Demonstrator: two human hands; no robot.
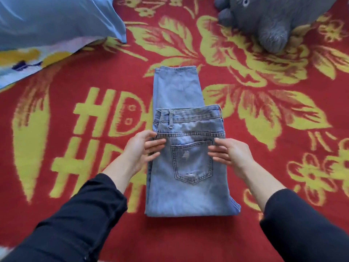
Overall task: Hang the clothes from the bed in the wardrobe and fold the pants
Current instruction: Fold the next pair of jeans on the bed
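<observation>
Red blanket (79, 72) with yellow-green leaf pattern and lettering covers the bed. Blue pillow (52, 19) at far left corner, grey plush toy (273, 21) at far right. Light blue jeans (187, 167) lie centre, folded over, waistband and back pocket facing up, leg ends reaching away. Left hand (141, 148) and right hand (232, 154), fingers spread loose, flank the pocket at the jeans' edges, gripping nothing. Black sleeves.

Bedroom: blanket (245, 114), pillow (47, 21), plush toy (273, 21)
</observation>
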